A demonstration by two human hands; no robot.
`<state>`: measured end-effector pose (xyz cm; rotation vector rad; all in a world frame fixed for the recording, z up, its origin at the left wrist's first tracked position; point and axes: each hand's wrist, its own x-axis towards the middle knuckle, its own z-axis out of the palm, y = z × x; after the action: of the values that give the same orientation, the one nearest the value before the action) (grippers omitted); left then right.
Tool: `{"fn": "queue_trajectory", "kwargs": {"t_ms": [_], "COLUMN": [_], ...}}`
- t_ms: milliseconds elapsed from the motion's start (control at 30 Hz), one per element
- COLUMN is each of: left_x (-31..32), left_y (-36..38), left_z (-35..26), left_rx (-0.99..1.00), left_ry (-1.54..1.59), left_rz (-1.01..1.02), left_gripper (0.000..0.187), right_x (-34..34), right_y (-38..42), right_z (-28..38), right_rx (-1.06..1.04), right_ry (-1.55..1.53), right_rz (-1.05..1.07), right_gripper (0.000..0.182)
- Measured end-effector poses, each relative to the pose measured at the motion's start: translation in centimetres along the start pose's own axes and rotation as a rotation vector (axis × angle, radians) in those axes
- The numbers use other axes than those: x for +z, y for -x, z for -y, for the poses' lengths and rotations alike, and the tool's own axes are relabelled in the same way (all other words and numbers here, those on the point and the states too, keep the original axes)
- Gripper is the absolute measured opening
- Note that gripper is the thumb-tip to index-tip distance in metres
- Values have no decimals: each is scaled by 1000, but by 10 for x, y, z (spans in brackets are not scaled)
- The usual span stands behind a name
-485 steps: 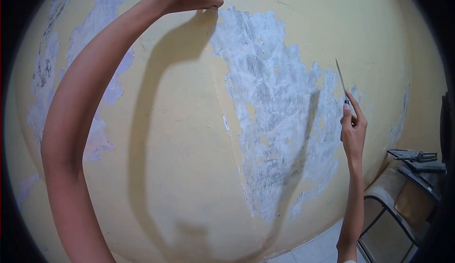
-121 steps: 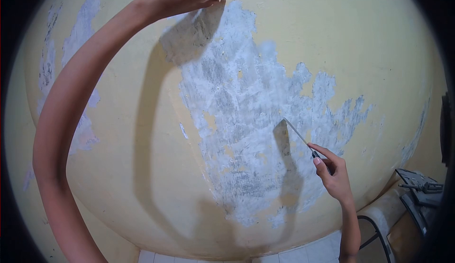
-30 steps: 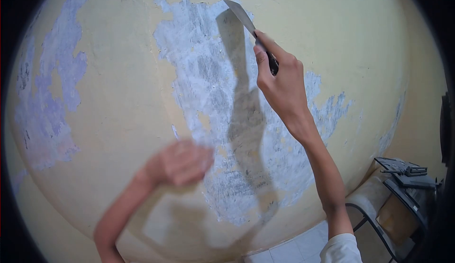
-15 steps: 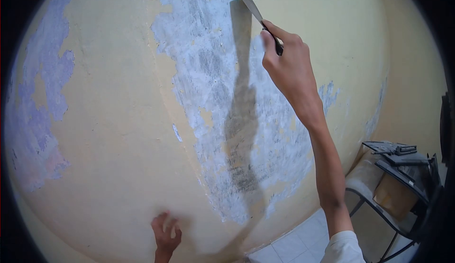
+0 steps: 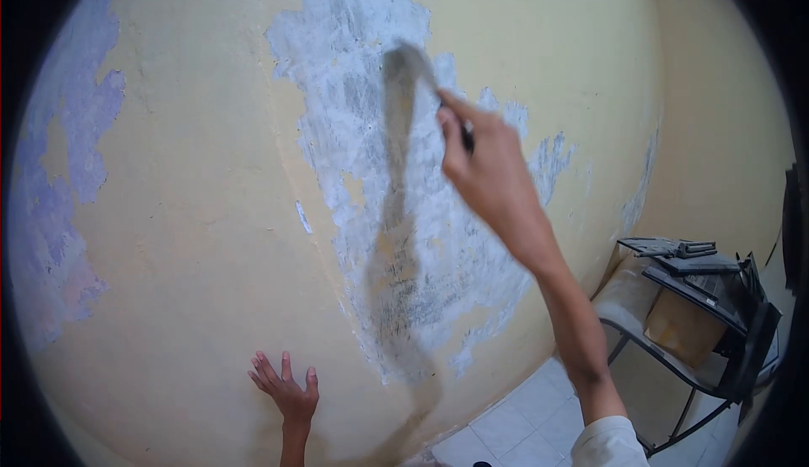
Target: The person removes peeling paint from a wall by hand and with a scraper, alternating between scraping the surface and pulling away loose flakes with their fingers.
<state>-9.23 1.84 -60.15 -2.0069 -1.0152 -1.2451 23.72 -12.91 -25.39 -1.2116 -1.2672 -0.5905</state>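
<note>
My right hand is closed around the dark handle of a putty knife, its metal blade smeared by motion. The blade overlaps the upper part of a bare whitish-grey patch where the paint is gone from the yellow wall. A long shadow of the arm and knife falls down over this patch. At the lower left my left hand is spread against the wall, fingers apart and nothing in it.
Another stripped patch, bluish-purple, runs down the wall's left side. At the right a chair bears a pile of dark flat panels and a brown board. White floor tiles show at the bottom.
My right hand has brought the putty knife down and left from the patch's upper edge. My left hand has gone from curled fingers to spread ones. The view has shifted slightly.
</note>
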Motion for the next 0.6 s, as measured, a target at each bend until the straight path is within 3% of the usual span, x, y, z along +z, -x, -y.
{"fn": "queue_trajectory", "kwargs": {"t_ms": [67,133,167,300,400,433,600], "left_x": [3,8,8,10,12,10,6], "left_y": [1,-3,-3,2,3,3,13], "left_z": [-2,-4,-6,-12,-9,-10,10], "left_rx": [-6,-4,-10,-76,-34,-33,72], "left_ry": [12,24,30,45,45,45,-28], "left_rz": [-22,-43,-56,-50,-70,-59,-10], "left_gripper": [70,69,69,67,66,66,65], "right_x": [-3,-6,-14,-2,-8,9,9], "right_y": [3,-15,-16,1,-4,2,-8], "right_z": [6,2,11,13,23,14,14], "right_rx": [80,33,168,40,135,20,170], "right_ry": [37,6,-18,6,-57,15,58], "right_rz": [91,-43,58,77,56,-16,-1], "right_gripper": [32,34,34,34,34,34,34]}}
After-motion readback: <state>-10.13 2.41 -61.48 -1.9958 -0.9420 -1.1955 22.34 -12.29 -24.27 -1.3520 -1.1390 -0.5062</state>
